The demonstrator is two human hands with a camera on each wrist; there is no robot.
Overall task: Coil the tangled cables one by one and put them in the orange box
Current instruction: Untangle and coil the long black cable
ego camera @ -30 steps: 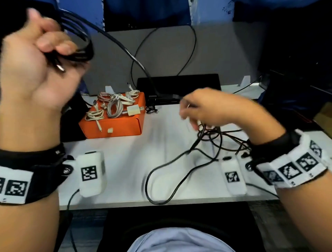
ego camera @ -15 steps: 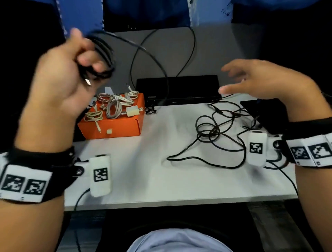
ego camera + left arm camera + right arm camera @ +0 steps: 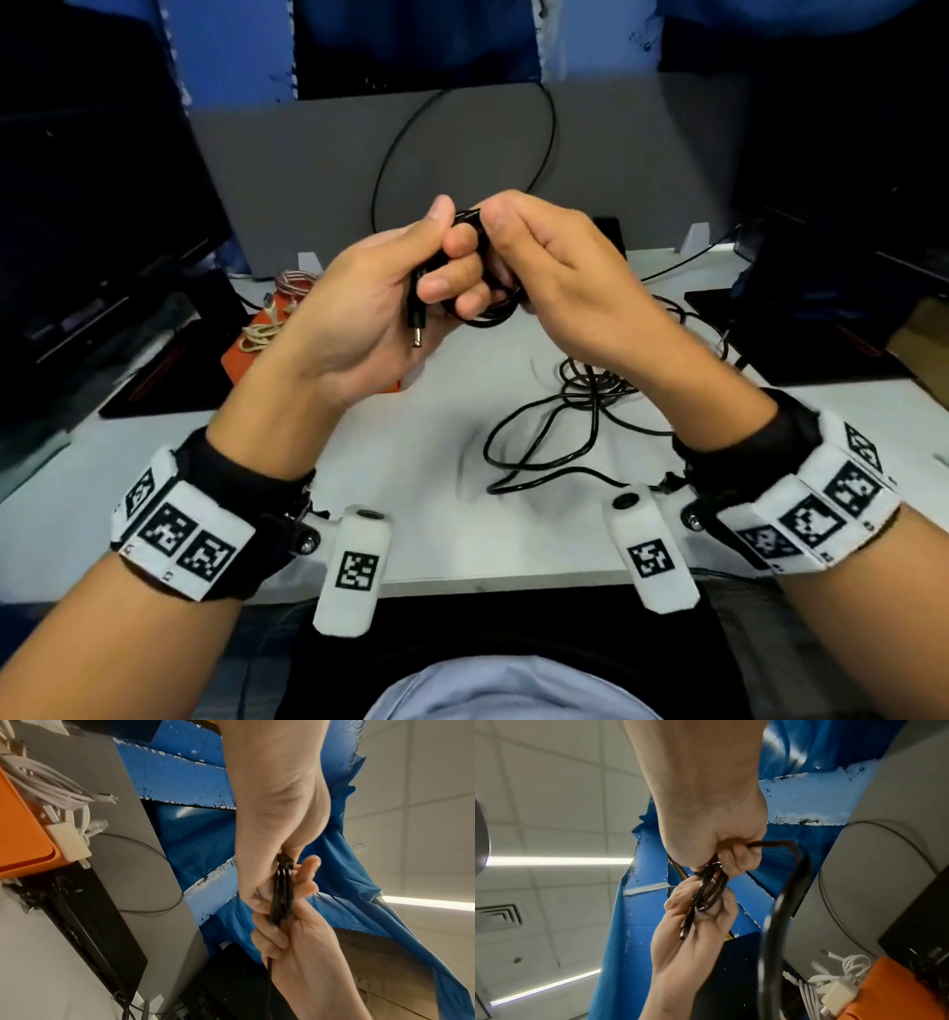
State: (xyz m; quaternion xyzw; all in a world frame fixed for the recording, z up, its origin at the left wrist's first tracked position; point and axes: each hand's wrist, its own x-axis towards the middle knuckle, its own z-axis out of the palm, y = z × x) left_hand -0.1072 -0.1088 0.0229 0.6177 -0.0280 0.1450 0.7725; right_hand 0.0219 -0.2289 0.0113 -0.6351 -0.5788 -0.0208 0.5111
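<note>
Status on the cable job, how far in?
Done: several white cables sit coiled in the orange box. In hand: left hand and right hand both grip a coiled black cable. Left: tangled black cables on the table.

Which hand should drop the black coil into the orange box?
Probably the left hand. Its fingers already curl round the black coil, and the orange box sits on its side of the table. The right hand also grips the coil but is farther from the box.
</note>
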